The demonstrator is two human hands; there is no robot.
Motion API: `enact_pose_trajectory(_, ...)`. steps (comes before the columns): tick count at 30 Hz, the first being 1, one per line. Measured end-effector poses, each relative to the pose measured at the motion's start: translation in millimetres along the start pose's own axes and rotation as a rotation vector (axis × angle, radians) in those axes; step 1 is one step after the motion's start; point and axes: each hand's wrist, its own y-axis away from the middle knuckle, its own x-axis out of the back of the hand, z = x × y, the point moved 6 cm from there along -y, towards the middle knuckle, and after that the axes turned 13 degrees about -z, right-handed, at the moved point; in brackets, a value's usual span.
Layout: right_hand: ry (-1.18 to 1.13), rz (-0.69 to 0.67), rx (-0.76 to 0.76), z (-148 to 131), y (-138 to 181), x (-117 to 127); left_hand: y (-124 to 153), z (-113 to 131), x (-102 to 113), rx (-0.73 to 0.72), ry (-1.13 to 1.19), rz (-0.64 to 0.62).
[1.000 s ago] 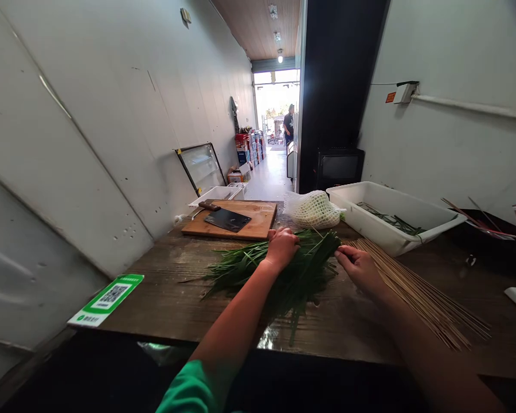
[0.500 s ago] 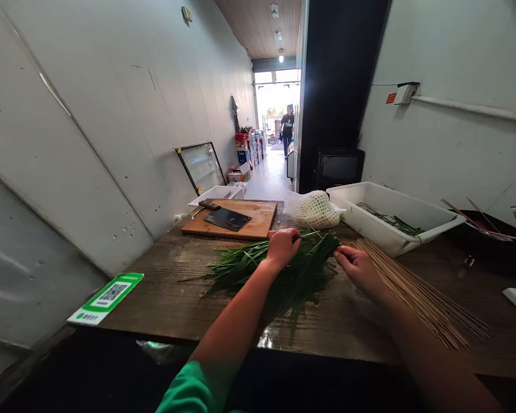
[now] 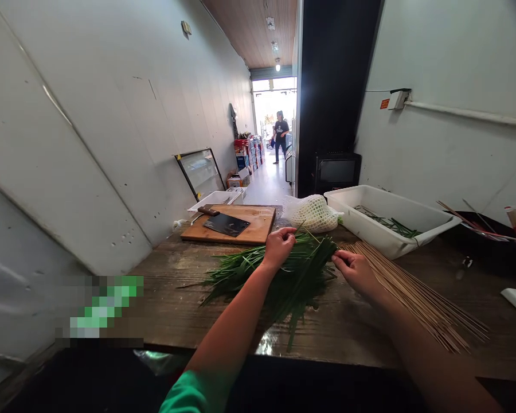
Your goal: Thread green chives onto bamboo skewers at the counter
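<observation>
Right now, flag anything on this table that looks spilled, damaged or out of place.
Nothing obviously spilled or damaged shows. Slightly untidy: one thin, dark stray blade juts leftward from the long green leaves, beyond their other tips, and the thin tan wooden sticks lie unevenly fanned.

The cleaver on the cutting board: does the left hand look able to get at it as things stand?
Probably yes: the cleaver lies uncovered on the cutting board, ahead and to the left of the left hand, with nothing visible blocking the way. Its handle, though, points away from the hand.
</observation>
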Motion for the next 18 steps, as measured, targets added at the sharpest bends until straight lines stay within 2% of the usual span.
enact_pose_trajectory(5, 0.015, 0.019, -0.018, 3, 0, 1, -1, 0, -5, 0.006, 0.154, -0.028)
enact_pose_trajectory(12, 0.044, 0.017, -0.032, 4, 0, -1, 3, 11, -2, -0.089, 0.082, -0.007)
enact_pose_trajectory(18, 0.025, -0.001, -0.025, 3, 0, -2, 4, 17, -6, -0.098, -0.028, -0.064)
